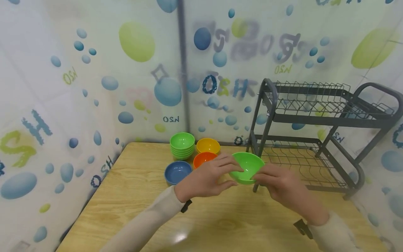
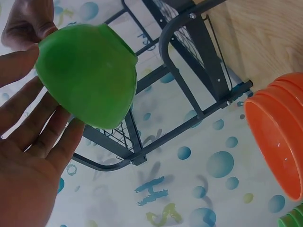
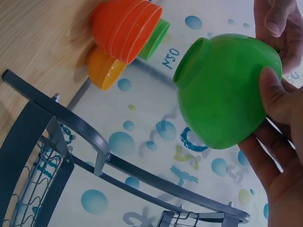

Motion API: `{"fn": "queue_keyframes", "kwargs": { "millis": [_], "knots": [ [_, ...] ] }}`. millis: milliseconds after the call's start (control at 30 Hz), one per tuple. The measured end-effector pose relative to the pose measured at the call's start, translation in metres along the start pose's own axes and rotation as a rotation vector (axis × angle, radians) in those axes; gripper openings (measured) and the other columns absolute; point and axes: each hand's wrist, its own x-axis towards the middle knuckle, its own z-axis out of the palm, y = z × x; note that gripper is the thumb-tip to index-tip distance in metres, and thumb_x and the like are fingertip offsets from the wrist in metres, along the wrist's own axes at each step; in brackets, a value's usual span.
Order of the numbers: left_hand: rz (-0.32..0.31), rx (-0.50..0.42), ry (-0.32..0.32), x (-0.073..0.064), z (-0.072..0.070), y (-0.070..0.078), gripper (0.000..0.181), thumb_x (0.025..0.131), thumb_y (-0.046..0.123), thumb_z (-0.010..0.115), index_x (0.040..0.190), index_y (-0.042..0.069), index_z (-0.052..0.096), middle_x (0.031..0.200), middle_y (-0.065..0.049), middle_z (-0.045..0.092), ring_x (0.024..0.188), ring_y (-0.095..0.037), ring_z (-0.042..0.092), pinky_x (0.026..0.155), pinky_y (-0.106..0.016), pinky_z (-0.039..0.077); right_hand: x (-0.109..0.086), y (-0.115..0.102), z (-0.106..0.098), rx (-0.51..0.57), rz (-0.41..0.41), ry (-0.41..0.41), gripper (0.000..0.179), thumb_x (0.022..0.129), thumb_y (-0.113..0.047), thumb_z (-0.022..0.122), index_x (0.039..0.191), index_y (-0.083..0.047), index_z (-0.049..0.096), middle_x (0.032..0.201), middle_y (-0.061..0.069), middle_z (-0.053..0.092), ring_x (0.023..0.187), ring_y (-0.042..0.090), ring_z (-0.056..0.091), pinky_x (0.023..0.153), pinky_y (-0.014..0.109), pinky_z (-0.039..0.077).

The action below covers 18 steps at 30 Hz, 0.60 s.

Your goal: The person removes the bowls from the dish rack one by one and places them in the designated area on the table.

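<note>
A green bowl (image 1: 247,168) is held up over the table, its inside turned toward the head camera. My right hand (image 1: 280,183) pinches its right rim, with the thumb (image 3: 272,92) on the outer wall in the right wrist view. My left hand (image 1: 209,175) is at the bowl's left side, fingers extended and their tips at the rim, the thumb apart below. The left wrist view shows the left fingers (image 2: 52,127) spread, partly behind the bowl (image 2: 87,75).
Behind the left hand stand a stack of green bowls (image 1: 182,145), yellow bowls (image 1: 208,145), orange bowls (image 1: 204,158) and a blue bowl (image 1: 178,172). A dark two-tier dish rack (image 1: 315,120) stands at the right. Patterned curtains (image 1: 141,87) enclose the wooden table (image 1: 132,206).
</note>
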Motion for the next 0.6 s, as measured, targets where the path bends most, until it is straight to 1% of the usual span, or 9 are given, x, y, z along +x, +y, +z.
{"fn": "queue_keyframes", "kwargs": {
  "millis": [100,167,200,233,300,333,433,600],
  "knots": [
    [0.002,0.023,-0.016,-0.0029,-0.0002,0.0023,0.029,0.089,0.016,0.081,0.116,0.011,0.071,0.114,0.002,0.067,0.111,-0.011,0.057,0.100,-0.014,0.048,0.0012,-0.0013,0.0030,0.018,-0.015,0.002,0.026,0.079,0.006,0.072,0.099,-0.008,0.080,0.102,0.001,0.076,0.093,0.019,0.074,0.082,0.025,0.060],
    [0.016,0.053,-0.023,-0.0047,-0.0002,0.0031,0.023,0.090,0.015,0.080,0.112,0.012,0.073,0.109,0.003,0.068,0.106,-0.010,0.057,0.097,-0.013,0.048,0.0015,-0.0015,0.0051,0.031,-0.025,0.005,0.016,0.092,-0.002,0.067,0.099,-0.008,0.080,0.101,0.000,0.076,0.093,0.019,0.073,0.083,0.026,0.060],
    [0.024,0.069,-0.024,-0.0052,-0.0002,0.0031,0.022,0.091,0.015,0.080,0.111,0.012,0.073,0.109,0.004,0.069,0.106,-0.011,0.058,0.098,-0.014,0.049,0.0019,-0.0014,0.0061,0.034,-0.032,0.008,0.017,0.099,-0.008,0.063,0.099,-0.009,0.080,0.101,-0.001,0.076,0.094,0.019,0.073,0.083,0.026,0.060],
    [0.032,0.081,-0.023,-0.0058,-0.0003,0.0031,0.020,0.091,0.015,0.079,0.111,0.013,0.074,0.108,0.004,0.070,0.106,-0.011,0.059,0.099,-0.014,0.049,0.0024,-0.0012,0.0070,0.036,-0.039,0.013,0.024,0.104,-0.014,0.057,0.098,-0.009,0.080,0.101,-0.001,0.076,0.093,0.019,0.073,0.083,0.026,0.060],
    [0.049,0.103,-0.021,-0.0066,-0.0003,0.0030,0.018,0.093,0.014,0.077,0.110,0.013,0.075,0.106,0.005,0.071,0.104,-0.010,0.061,0.101,-0.014,0.049,0.0030,-0.0010,0.0082,0.035,-0.045,0.014,0.040,0.110,-0.024,0.044,0.098,-0.009,0.080,0.101,-0.002,0.076,0.094,0.019,0.073,0.083,0.028,0.060],
    [0.052,0.104,-0.020,-0.0069,-0.0003,0.0028,0.017,0.094,0.013,0.076,0.110,0.013,0.075,0.105,0.005,0.071,0.104,-0.009,0.062,0.101,-0.014,0.049,0.0032,-0.0009,0.0086,0.034,-0.043,0.012,0.047,0.111,-0.028,0.039,0.099,-0.009,0.080,0.102,-0.002,0.076,0.095,0.019,0.073,0.083,0.028,0.060],
    [0.049,0.109,-0.011,-0.0071,-0.0010,0.0025,0.015,0.094,0.012,0.075,0.109,0.014,0.075,0.103,0.006,0.071,0.100,-0.007,0.063,0.101,-0.014,0.050,0.0038,-0.0006,0.0088,0.029,-0.028,-0.004,0.050,0.111,-0.030,0.035,0.101,-0.010,0.080,0.104,-0.002,0.075,0.097,0.020,0.073,0.085,0.028,0.060],
    [0.041,0.133,-0.001,-0.0061,-0.0049,0.0021,0.014,0.094,0.011,0.075,0.108,0.014,0.075,0.102,0.005,0.072,0.097,-0.007,0.064,0.100,-0.016,0.051,0.0053,0.0012,0.0108,0.051,-0.008,-0.008,0.046,0.110,-0.033,0.038,0.106,-0.012,0.079,0.108,-0.004,0.074,0.100,0.017,0.072,0.087,0.021,0.058]
  ]
}}
